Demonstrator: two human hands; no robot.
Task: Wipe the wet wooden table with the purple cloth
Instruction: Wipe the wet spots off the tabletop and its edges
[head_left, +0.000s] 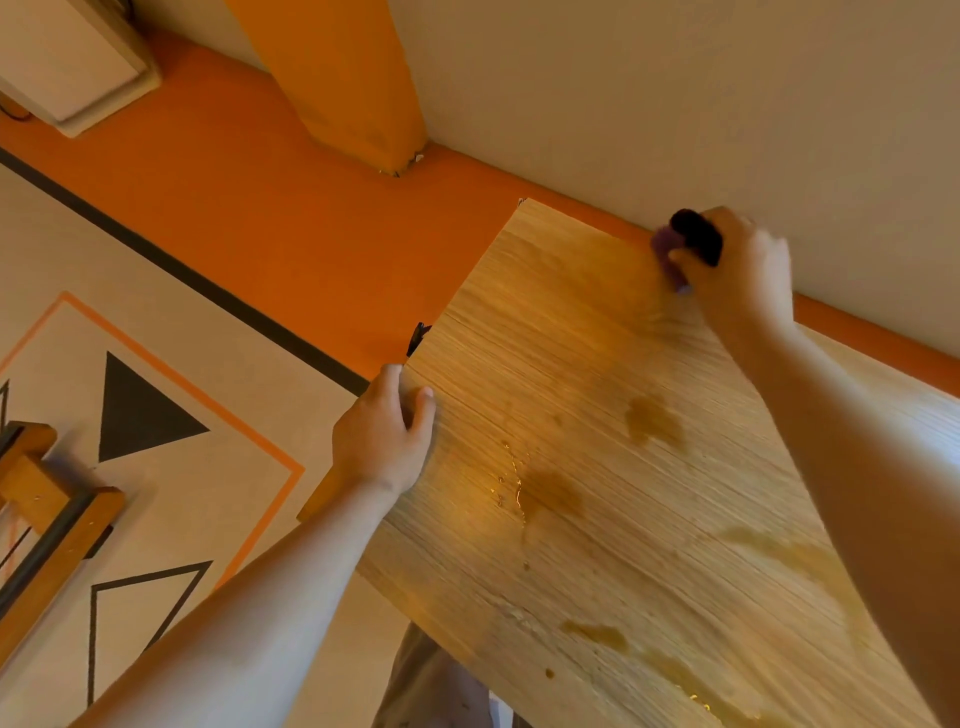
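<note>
Head: wet wooden table (571, 364), perhaps curtain (343, 78)

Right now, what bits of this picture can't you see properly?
All in the head view:
- Cloth: mostly hidden by the right hand that grips it, and blurred.
- Dark thing beside the cloth: too blurred to name.
- Table: near and right parts cut off by the picture's edge; the right arm covers more.
- Wooden frame on the floor: cut off by the left edge.

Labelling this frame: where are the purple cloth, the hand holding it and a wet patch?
purple cloth (667, 243), head view, exposed lilac fold
right hand (740, 270), head view, back of hand
wet patch (652, 418), head view, stain's middle
</note>
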